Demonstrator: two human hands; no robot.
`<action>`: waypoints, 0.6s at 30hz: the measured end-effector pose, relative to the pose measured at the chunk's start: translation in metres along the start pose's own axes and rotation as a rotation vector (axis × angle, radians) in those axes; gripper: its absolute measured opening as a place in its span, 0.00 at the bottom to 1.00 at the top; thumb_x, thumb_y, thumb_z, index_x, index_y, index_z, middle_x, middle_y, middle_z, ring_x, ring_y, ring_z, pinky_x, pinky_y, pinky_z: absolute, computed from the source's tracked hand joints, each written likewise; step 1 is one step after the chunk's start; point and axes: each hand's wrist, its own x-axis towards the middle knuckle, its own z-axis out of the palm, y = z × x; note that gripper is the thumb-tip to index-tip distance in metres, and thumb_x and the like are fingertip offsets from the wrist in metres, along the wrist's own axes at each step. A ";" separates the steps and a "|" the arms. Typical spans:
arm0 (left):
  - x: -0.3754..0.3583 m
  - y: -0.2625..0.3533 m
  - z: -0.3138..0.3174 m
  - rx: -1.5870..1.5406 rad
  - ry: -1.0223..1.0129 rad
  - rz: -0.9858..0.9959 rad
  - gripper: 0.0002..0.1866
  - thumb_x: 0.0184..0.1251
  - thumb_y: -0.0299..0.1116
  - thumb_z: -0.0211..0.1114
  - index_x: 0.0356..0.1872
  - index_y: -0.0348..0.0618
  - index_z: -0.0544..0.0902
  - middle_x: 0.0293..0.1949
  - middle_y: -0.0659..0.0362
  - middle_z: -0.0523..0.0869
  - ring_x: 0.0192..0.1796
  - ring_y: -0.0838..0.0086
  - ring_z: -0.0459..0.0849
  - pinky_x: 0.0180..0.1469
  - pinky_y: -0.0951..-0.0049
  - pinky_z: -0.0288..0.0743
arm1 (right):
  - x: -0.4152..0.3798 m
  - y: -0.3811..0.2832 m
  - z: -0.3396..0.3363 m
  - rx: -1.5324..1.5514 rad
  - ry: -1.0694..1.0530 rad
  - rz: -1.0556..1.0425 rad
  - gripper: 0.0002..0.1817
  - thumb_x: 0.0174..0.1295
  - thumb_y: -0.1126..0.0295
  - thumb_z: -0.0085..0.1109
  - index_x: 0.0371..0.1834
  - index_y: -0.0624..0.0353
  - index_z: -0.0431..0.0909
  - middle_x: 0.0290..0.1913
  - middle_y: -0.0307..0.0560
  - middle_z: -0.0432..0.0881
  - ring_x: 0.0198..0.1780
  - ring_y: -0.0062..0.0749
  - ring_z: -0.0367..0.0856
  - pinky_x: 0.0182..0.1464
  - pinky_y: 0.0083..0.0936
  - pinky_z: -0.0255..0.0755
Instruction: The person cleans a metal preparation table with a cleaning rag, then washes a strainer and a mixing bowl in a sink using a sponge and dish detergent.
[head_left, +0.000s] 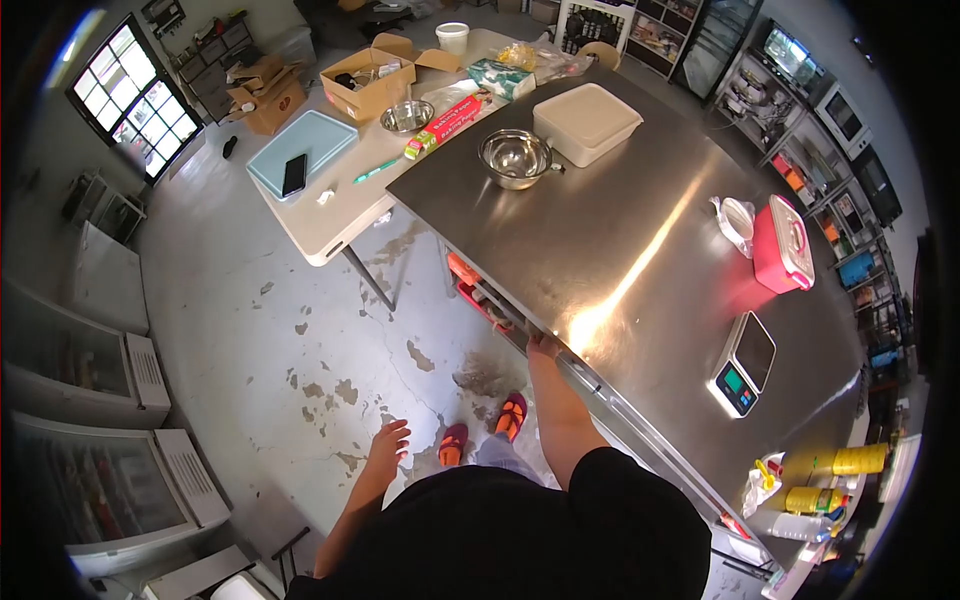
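My left hand [388,440] hangs over the floor at the lower centre, fingers apart and holding nothing. At the near edge of the steel table [620,240], my right hand [543,347] reaches to the rim by a drawer front [640,425]; its fingers are mostly hidden there. Orange and red items [480,298] show in an opening below the tabletop, left of that hand. A steel bowl [515,160] and a lidded beige container [586,122] stand toward the table's far end. Further right lies a digital scale [745,365].
A pink box [783,245] and bottles [815,500] stand along the table's right side. The beige table [320,228] holds a blue lid [303,150] with a phone [294,175], and a cardboard box [368,85]. Fridges [110,480] line the left.
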 end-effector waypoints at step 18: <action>0.046 0.034 0.131 0.317 -0.320 0.257 0.16 0.53 0.23 0.60 0.44 0.33 0.71 0.26 0.59 0.77 0.27 0.79 0.75 0.29 0.83 0.67 | -0.188 -0.158 -0.030 -1.327 -0.747 0.610 0.11 0.55 0.74 0.47 0.42 0.57 0.73 0.24 0.37 0.71 0.21 0.20 0.69 0.24 0.15 0.65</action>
